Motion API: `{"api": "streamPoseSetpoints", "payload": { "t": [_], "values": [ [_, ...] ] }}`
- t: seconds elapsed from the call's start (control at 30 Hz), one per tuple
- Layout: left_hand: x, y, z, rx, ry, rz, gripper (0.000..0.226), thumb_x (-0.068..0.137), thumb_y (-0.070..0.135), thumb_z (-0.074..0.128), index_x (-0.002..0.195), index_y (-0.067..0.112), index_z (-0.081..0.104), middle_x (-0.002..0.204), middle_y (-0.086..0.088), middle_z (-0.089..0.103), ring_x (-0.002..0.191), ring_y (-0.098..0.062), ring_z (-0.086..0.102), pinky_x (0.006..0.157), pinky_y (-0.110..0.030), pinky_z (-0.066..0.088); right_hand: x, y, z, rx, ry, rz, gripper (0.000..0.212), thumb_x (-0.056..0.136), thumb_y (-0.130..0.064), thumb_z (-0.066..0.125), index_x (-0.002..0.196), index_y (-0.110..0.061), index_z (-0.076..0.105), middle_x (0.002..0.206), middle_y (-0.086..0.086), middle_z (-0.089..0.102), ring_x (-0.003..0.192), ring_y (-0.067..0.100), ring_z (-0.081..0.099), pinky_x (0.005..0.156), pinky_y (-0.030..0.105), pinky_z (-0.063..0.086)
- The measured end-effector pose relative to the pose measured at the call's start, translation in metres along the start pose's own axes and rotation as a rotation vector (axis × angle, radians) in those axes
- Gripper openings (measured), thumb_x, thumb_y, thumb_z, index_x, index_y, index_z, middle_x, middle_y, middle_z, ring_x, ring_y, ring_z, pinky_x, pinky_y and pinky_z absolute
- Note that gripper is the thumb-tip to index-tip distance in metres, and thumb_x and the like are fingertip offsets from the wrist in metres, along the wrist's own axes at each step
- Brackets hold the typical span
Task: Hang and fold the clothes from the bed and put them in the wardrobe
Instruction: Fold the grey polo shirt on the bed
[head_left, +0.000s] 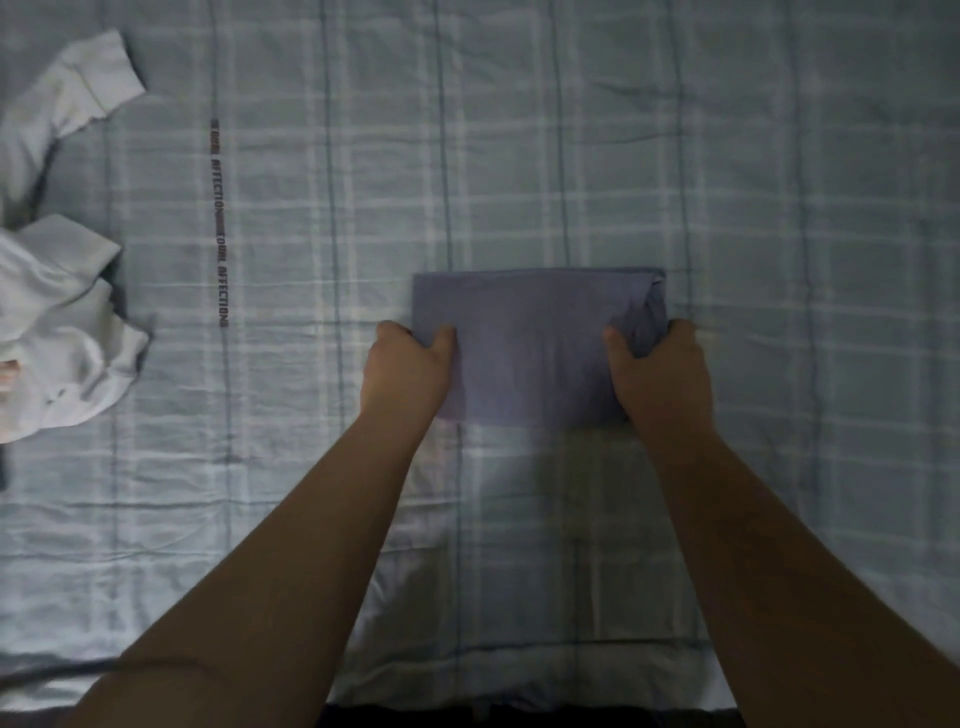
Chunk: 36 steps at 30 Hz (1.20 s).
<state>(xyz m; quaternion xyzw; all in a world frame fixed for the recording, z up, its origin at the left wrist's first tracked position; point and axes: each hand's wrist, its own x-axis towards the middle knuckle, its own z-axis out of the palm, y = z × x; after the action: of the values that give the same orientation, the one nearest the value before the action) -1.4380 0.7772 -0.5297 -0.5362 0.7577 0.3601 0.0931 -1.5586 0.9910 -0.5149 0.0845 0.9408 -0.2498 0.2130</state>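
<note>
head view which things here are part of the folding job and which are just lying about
In the job: folded blue garment, held at its sides by left hand and right hand; crumpled white clothing at the left, not yet folded.
Just there: checked bedsheet; its printed lettering strip.

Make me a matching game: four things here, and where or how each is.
1. folded blue-grey cloth rectangle
2. crumpled white garment
3. left hand
4. right hand

a. grips the cloth's bunched right edge
b. lies heaped at the picture's left edge
c. grips the cloth's smooth left edge
d. lies flat between both hands

Pairs: 1-d, 2-b, 3-c, 4-a
</note>
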Motion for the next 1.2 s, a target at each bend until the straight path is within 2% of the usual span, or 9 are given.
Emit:
{"api": "streamPoseSetpoints", "payload": {
  "t": [0.07,0.13,0.23,0.37,0.47,0.63,0.83,1.0,1.2],
  "values": [
    [0.007,0.006,-0.002,0.063,-0.061,0.042,0.047,0.093,0.051,0.058,0.104,0.005,0.058,0.090,-0.005,0.060,0.084,-0.027,0.060,0.068,-0.027,0.036,0.001,-0.004,0.002,0.018,-0.024,0.032,0.066,0.082,-0.059,0.066,0.116,-0.004,0.052,0.116,0.021,0.063,0.108,0.039,0.062,0.089,0.042,0.048],
    [0.012,0.009,-0.005,0.051,-0.108,0.083,0.045,0.094,0.049,0.058,0.105,0.005,0.065,0.095,-0.012,0.066,0.095,-0.032,0.064,0.070,-0.030,0.038,0.006,-0.007,0.000,0.059,-0.074,0.050,0.066,0.084,-0.056,0.067,0.118,-0.001,0.054,0.119,0.022,0.064,0.111,0.039,0.061,0.089,0.041,0.048],
    [0.008,0.005,-0.017,-0.102,-0.159,0.119,0.034,0.093,0.049,0.060,0.097,0.016,0.063,0.091,-0.003,0.065,0.086,-0.024,0.064,0.061,-0.032,0.046,0.011,-0.009,-0.009,0.203,-0.161,0.032,0.053,0.087,-0.043,0.071,0.117,0.000,0.064,0.115,0.019,0.068,0.108,0.035,0.064,0.084,0.036,0.050],
    [-0.025,0.000,-0.052,-0.347,-0.205,0.171,0.033,0.092,0.052,0.062,0.112,0.026,0.064,0.100,0.014,0.069,0.089,-0.004,0.067,0.053,-0.012,0.049,-0.012,-0.012,-0.037,0.613,-0.307,0.006,0.033,0.088,-0.018,0.073,0.119,-0.007,0.068,0.110,0.008,0.072,0.105,0.027,0.068,0.093,0.041,0.054],
    [-0.065,0.003,-0.098,-0.502,-0.181,0.196,0.043,0.090,0.053,0.064,0.124,0.028,0.063,0.107,0.012,0.071,0.091,-0.001,0.070,0.059,-0.013,0.053,-0.042,-0.024,-0.073,0.653,-0.376,-0.149,0.035,0.091,-0.016,0.069,0.125,-0.011,0.064,0.118,0.005,0.070,0.110,0.022,0.067,0.099,0.045,0.052],
    [-0.146,0.008,-0.199,-0.631,-0.165,0.269,0.045,0.088,0.061,0.062,0.125,0.035,0.062,0.119,0.009,0.071,0.107,-0.013,0.069,0.080,-0.030,0.056,-0.112,-0.068,-0.148,0.597,-0.453,-0.422,0.031,0.100,-0.016,0.056,0.129,-0.025,0.049,0.121,-0.012,0.061,0.105,-0.011,0.060,0.089,0.013,0.048],
    [-0.251,0.004,-0.311,-0.742,0.079,0.322,0.030,0.090,0.058,0.057,0.116,0.046,0.065,0.116,0.016,0.071,0.107,-0.004,0.067,0.086,-0.031,0.051,-0.214,-0.126,-0.227,0.589,-0.435,-0.633,0.029,0.099,-0.032,0.056,0.128,-0.031,0.052,0.117,-0.017,0.061,0.099,-0.010,0.060,0.083,0.016,0.048],
    [-0.324,-0.022,-0.390,-0.688,0.444,0.373,0.013,0.093,0.054,0.049,0.095,0.059,0.060,0.097,0.034,0.066,0.090,0.014,0.060,0.075,-0.023,0.042,-0.320,-0.178,-0.255,0.650,-0.303,-0.856,0.008,0.098,-0.030,0.057,0.097,-0.038,0.055,0.095,-0.024,0.061,0.084,-0.016,0.059,0.070,0.005,0.043],
    [-0.404,-0.137,-0.482,-0.673,0.731,0.377,0.014,0.095,0.052,0.047,0.098,0.060,0.058,0.097,0.037,0.064,0.090,0.019,0.057,0.074,-0.020,0.040,-0.454,-0.224,-0.218,0.620,-0.374,-1.055,0.005,0.101,-0.035,0.051,0.097,-0.037,0.052,0.091,-0.029,0.062,0.085,-0.015,0.058,0.075,0.016,0.043]
  ]
}}
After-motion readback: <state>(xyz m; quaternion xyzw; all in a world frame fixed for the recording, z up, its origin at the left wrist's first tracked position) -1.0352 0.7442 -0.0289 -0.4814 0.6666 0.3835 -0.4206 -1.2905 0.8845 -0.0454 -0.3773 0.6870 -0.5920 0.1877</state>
